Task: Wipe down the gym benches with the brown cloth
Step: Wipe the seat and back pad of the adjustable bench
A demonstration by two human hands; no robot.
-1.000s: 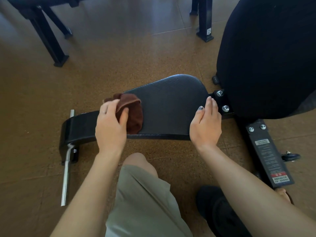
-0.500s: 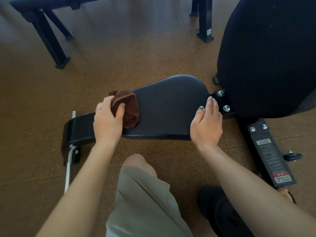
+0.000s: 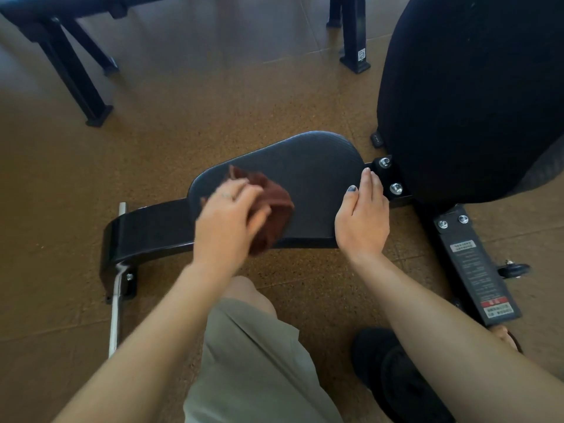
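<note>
1. Head view: the left hand (image 3: 227, 219) gripped the bunched brown cloth (image 3: 268, 206), its fingers curled round it, blurred, pressing it on the left half of the black seat pad (image 3: 308, 175).
2. The cloth overhung the pad's near edge slightly; the pad's far rounded edge and its middle lay bare.
3. The right hand (image 3: 363, 213) rested flat on the pad's right end, fingers straight and together, released, with the fingertips just beside two bolts (image 3: 396, 188) on the frame bracket.
4. The large black backrest (image 3: 470, 96) rose close on the right, beyond the bolts.
5. Left of the pad, the curved black frame arm (image 3: 146, 233) ended at a chrome bar (image 3: 116, 309) lying across the cork floor (image 3: 213, 96).
6. Open floor stretched beyond the pad to the black legs (image 3: 73, 71) of another bench.
</note>
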